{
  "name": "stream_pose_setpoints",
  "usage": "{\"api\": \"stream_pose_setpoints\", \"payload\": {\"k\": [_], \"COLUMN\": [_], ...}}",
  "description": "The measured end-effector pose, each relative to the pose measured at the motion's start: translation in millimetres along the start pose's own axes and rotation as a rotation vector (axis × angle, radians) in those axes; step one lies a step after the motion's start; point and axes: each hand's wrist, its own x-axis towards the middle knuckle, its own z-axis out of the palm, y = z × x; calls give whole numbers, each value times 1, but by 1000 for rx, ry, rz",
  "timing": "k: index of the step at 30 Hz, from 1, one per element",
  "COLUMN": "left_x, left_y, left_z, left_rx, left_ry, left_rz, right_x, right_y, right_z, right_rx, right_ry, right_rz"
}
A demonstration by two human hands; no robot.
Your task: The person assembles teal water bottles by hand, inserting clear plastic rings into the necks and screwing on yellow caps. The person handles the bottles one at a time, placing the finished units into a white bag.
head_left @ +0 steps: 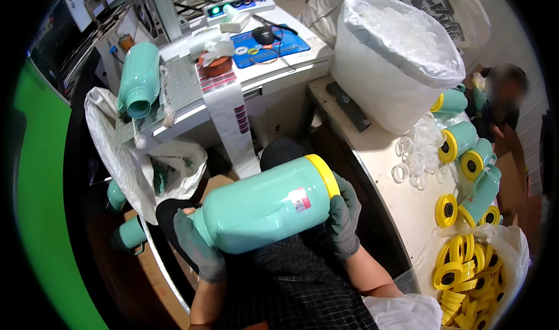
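Note:
A large teal bottle (pixel 256 213) lies sideways across my lap, its neck to the left. A yellow ring-shaped cap (pixel 322 175) is fitted on its right end, and a small pink-and-white sticker (pixel 300 199) is on its side. Wrapped round the neck end is my left hand (pixel 197 242) in a grey glove. At the yellow end my right hand (pixel 345 216), also gloved, grips the rim with fingers curled. A strip of labels (pixel 230 126) hangs down beyond the bottle, apart from both hands.
Another teal bottle (pixel 140 76) lies on the perforated metal plate (pixel 183 82) at the far left. On the right table (pixel 372 161) are clear rings (pixel 416 152), capped teal bottles (pixel 457 140) and a white sack (pixel 390 68). A bag holds yellow caps (pixel 466 272). A person (pixel 503 97) sits far right.

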Motion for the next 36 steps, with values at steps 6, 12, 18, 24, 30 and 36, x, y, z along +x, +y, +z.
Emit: {"api": "stream_pose_setpoints", "payload": {"k": [6,12,18,24,30,36], "left_x": [-11,-12,-3,36,65,77], "left_y": [91,65,83,132,236,236], "left_z": [46,64,70,60,28,39], "left_rx": [-275,-80,12,45,-54,-53], "left_ry": [-165,-609,-617,-567,-418,-458], "left_rz": [-9,545,581,638,859,902], "right_x": [3,13,91,117,53,50], "right_y": [11,25,-10,-119,-159,-202], "right_z": [-42,-153,-299,-199,-76,-43], "right_rx": [228,739,538,757,490,233], "right_ry": [190,385,730,161,-287,-536], "right_rz": [-7,72,-75,-43,-45,-2]}}
